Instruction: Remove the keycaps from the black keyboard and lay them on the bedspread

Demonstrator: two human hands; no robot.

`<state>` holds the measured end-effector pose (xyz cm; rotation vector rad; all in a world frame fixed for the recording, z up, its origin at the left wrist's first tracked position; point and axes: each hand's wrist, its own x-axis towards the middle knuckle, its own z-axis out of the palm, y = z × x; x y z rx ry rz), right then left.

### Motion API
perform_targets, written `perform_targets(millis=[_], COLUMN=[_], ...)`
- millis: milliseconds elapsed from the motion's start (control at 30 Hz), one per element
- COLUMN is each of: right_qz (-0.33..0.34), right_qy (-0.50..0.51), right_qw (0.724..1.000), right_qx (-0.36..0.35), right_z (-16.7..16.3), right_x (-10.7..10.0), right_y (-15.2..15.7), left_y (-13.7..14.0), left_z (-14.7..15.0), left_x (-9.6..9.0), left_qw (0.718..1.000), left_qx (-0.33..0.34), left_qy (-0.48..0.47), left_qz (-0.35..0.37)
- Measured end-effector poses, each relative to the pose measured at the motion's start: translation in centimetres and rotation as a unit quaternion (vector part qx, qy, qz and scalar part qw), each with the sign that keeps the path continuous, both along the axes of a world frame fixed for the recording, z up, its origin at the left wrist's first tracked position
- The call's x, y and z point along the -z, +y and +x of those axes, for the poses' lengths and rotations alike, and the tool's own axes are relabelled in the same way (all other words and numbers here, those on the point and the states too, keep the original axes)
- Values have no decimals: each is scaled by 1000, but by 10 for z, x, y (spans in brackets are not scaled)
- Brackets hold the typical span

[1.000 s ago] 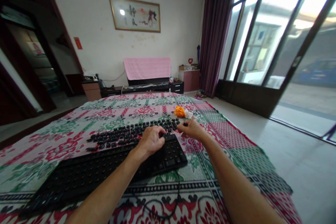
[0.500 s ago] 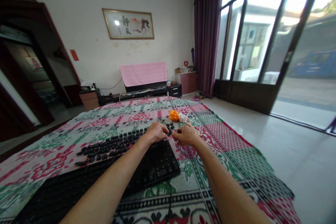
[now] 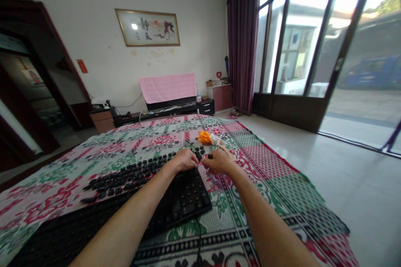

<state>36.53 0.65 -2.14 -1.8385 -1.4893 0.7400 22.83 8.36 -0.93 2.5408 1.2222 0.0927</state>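
A black keyboard (image 3: 191, 196) lies across the near part of the patterned cloth, with many of its key positions bare. My left hand (image 3: 185, 159) is closed at the keyboard's far right edge, its fingertips pointing down. What those fingers hold, if anything, is hidden. Just to the right, my right hand (image 3: 220, 162) is wrapped round a small tool with a black end (image 3: 211, 156); a thin clear or wire part shows below the fingers. Loose black keycaps (image 3: 125, 176) lie in rows behind the keyboard, and several more (image 3: 198, 150) sit beyond my hands.
An orange fluffy duster head (image 3: 204, 137) lies beyond my right hand, next to clear plastic and tan card (image 3: 230, 154). The keyboard's cable (image 3: 199, 238) runs toward me. Farther off stand a low black cabinet (image 3: 206, 107) and a pink cloth (image 3: 169, 88) over a screen.
The view has turned slightly to the right. My left fingertips have dipped toward the keyboard's far edge, and my right hand has come a little closer to them, still gripping the tool.
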Motion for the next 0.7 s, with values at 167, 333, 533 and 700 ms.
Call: perform_targets(millis=[167,333,533,700], right_qz=[2,-3,6,11], right_qy=[-10,-3,-11,-28], right_qw=[1000,1000,1000,999], right_qx=[-4,-5,-13,-12], right_z=[0,-1,-1,-4], right_x=[-2,-5,-3,-10], right_y=[-1,-4,-4,-8], left_y=[1,-1,1,-8], left_z=[0,-1,-6,-18], left_x=[1,0,-2,-10], left_qw=[1000,1000,998,997], left_qx=[5,1,-22,-40], left_qy=[-7,-17,-45,-72], left_qz=[-5,-11,-24,-11])
